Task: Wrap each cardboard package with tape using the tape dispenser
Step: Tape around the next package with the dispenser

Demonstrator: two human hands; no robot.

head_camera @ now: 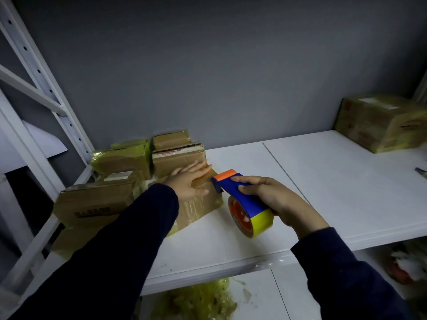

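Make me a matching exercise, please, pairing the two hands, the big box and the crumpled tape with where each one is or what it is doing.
Column one:
1. left hand
2. right hand
3. big box
4. crumpled tape

Column two:
A. heaped on the lower shelf
B. gripping the tape dispenser
C. at the far right end of the top shelf, by the wall
D. lying flat on the package in front of the person

Pairs: 1-D, 2-B, 3-C, 4-A.
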